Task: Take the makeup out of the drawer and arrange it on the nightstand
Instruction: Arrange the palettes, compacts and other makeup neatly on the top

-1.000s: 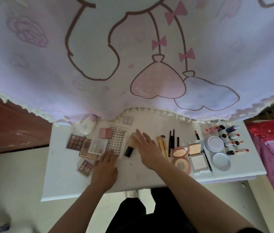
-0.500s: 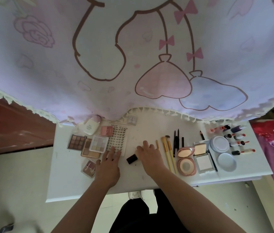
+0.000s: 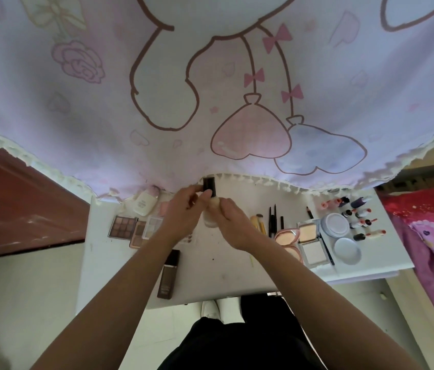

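My left hand (image 3: 183, 212) and my right hand (image 3: 234, 225) meet above the back of the white nightstand (image 3: 237, 276). Together they hold a pale foundation bottle (image 3: 210, 221) upright. The left fingers pinch its black cap (image 3: 208, 186), and the right hand grips the body. A dark brown flat bottle (image 3: 169, 275) lies near the front edge, under my left forearm. Eyeshadow palettes (image 3: 122, 226) and a cream-coloured bottle (image 3: 146, 205) sit at the left. Brushes (image 3: 259, 222), black pencils (image 3: 273, 220), open compacts (image 3: 311, 241), round jars (image 3: 335, 224) and lipsticks (image 3: 362, 217) lie at the right.
A pink and lilac cartoon-print cloth (image 3: 210, 102) with a fringed hem hangs over the nightstand's back edge. A red patterned bed (image 3: 429, 222) borders the right side, and dark brown furniture (image 3: 10, 204) stands to the left. My dark trousers and white shoes show below the front edge.
Both hands left the tabletop and rose toward the back, now holding the pale bottle with the black cap. A dark brown flat bottle now lies near the front edge.
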`<action>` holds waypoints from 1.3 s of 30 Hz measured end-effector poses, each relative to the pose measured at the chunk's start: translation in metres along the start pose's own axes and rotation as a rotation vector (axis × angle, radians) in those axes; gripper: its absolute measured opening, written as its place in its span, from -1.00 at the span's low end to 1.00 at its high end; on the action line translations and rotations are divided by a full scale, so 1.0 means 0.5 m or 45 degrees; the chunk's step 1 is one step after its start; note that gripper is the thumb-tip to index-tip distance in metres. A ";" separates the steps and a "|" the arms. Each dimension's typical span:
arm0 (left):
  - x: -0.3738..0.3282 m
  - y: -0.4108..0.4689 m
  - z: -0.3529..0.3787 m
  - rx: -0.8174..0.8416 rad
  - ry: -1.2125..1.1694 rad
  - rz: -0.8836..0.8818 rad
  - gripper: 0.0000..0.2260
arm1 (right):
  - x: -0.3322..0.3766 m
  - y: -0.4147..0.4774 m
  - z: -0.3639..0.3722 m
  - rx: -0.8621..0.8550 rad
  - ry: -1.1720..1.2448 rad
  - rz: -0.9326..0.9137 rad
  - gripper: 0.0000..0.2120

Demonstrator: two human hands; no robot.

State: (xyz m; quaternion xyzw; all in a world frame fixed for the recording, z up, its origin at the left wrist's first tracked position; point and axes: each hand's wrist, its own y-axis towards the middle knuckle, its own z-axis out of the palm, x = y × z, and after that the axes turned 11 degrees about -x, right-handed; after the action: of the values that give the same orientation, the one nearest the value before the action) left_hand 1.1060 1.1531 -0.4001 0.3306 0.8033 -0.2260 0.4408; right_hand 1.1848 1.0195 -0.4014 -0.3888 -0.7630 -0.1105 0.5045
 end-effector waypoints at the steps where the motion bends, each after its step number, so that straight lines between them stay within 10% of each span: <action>1: -0.021 0.003 -0.008 0.009 -0.087 -0.045 -0.72 | 0.017 -0.006 -0.010 0.002 0.115 0.003 -0.61; 11: -0.102 0.018 -0.054 0.308 -1.046 -0.488 -0.66 | 0.077 -0.035 -0.062 0.132 0.244 0.002 -0.81; 17: -0.106 0.004 -0.039 0.034 -0.840 -0.614 -0.56 | 0.049 -0.034 -0.067 -0.011 -0.217 0.016 -0.66; 35: -0.086 0.014 -0.042 0.339 -1.204 -0.447 -0.73 | 0.065 -0.038 -0.081 0.191 0.315 0.071 -0.74; 39: -0.103 0.025 -0.037 0.299 -0.471 -0.240 -0.67 | 0.043 -0.042 -0.075 0.072 -0.033 0.070 -0.75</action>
State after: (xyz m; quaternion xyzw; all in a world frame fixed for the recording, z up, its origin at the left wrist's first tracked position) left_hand 1.1249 1.1567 -0.3475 0.2560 0.7044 -0.4150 0.5158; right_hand 1.1914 0.9947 -0.3609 -0.3966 -0.7613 -0.0700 0.5082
